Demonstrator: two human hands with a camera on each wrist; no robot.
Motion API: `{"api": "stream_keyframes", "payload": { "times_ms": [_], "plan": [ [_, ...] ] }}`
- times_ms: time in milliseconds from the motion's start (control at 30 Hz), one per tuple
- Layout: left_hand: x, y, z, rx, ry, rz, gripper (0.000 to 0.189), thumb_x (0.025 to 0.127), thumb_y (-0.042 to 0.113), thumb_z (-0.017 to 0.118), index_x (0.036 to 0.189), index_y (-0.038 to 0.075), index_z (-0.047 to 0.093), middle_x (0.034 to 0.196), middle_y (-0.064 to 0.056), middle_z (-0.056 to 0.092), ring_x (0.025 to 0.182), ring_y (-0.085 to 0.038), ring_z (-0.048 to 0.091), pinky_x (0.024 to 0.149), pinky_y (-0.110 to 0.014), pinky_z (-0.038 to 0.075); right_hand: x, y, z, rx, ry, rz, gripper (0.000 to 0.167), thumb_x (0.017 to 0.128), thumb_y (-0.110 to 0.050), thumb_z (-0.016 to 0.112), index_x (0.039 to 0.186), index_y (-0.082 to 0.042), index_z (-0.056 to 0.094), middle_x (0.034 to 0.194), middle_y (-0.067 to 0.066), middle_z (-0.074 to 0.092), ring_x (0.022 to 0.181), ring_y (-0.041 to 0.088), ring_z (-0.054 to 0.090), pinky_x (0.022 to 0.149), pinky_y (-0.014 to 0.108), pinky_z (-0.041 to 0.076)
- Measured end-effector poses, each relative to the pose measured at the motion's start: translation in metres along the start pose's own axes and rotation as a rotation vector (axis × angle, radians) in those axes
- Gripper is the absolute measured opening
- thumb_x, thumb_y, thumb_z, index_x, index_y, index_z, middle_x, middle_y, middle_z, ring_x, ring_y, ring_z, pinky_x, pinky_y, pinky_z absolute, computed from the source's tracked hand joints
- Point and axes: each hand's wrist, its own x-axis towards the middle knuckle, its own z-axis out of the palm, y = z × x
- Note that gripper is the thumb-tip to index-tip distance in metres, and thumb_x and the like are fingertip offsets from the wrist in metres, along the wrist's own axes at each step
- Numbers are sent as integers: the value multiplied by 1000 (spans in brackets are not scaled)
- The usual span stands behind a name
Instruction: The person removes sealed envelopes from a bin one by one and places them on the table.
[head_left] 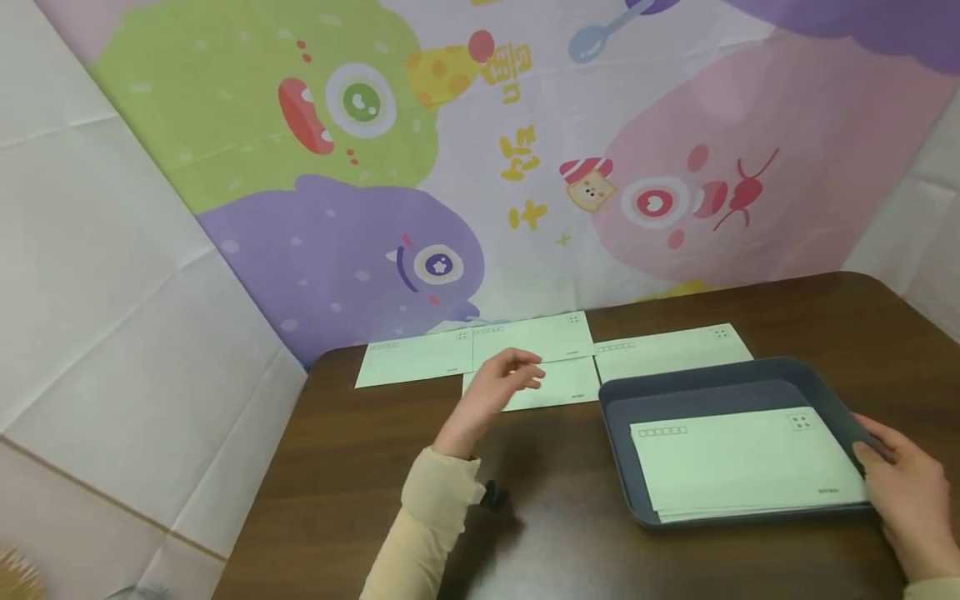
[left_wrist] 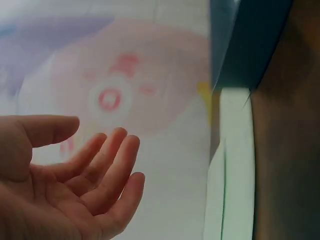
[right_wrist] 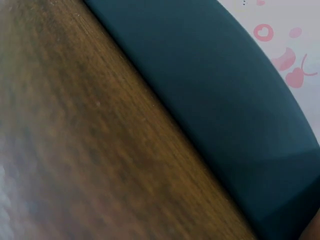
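Note:
A dark grey tray (head_left: 618, 467) stands on the table with a small stack of pale envelopes (head_left: 742, 462) in it. My right hand (head_left: 911, 483) grips the tray's right rim, thumb on the inner side. In the right wrist view the tray's outer wall (right_wrist: 200, 90) fills the middle, and only a sliver of the hand shows at the lower right corner. My left hand (head_left: 498, 387) hovers above the laid-out envelopes, left of the tray, holding nothing. The left wrist view shows this hand (left_wrist: 85, 185) with loosely bent fingers and the thumb apart.
Along the table's back edge lie several envelopes: a left one (head_left: 416, 360), a middle one (head_left: 532, 336) overlapping another (head_left: 555, 383) in front, and a right one (head_left: 667, 354) partly behind the tray. A printed cartoon cloth (head_left: 540, 275) hangs behind the brown table (head_left: 360, 475).

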Motion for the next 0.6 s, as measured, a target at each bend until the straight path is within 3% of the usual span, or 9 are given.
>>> {"api": "stream_keyframes", "payload": {
  "times_ms": [200, 267, 367, 467, 600],
  "plan": [
    [-4, 7, 58, 404, -177, 182, 25, 90, 23, 56, 112, 10, 60, 98, 3, 64, 86, -4, 59, 75, -18, 45, 5, 1, 3, 25, -8, 14, 45, 98, -12, 32, 143, -10, 26, 146, 20, 23, 130, 42, 25, 96, 58, 29],
    [-5, 6, 75, 533, -223, 236, 26, 90, 23, 56, 113, 11, 60, 101, 3, 64, 89, -3, 59, 76, -16, 44, 6, 1, 3, 29, -5, 17, 45, 98, -12, 32, 143, -10, 25, 147, 19, 22, 131, 42, 24, 96, 58, 29],
    [-6, 4, 97, 773, -238, 310, 29, 90, 28, 57, 115, 15, 60, 107, 5, 63, 94, -5, 59, 79, -17, 43, 7, 2, 4, 43, 2, 22, 45, 99, -13, 31, 143, -11, 25, 147, 18, 23, 131, 41, 25, 96, 57, 30],
    [-7, 1, 115, 984, -232, 330, 35, 88, 40, 57, 117, 21, 59, 111, 8, 60, 100, -8, 57, 91, -27, 40, 7, 2, 5, 51, 8, 28, 45, 99, -13, 31, 143, -11, 25, 147, 17, 23, 130, 40, 27, 96, 56, 31],
    [-9, -4, 130, 1121, -196, 278, 48, 82, 54, 57, 119, 25, 56, 112, 10, 57, 106, -9, 52, 103, -43, 28, 7, 3, 7, 55, 17, 32, 45, 99, -14, 31, 143, -11, 24, 148, 18, 21, 131, 41, 24, 96, 57, 29]
  ]
}}
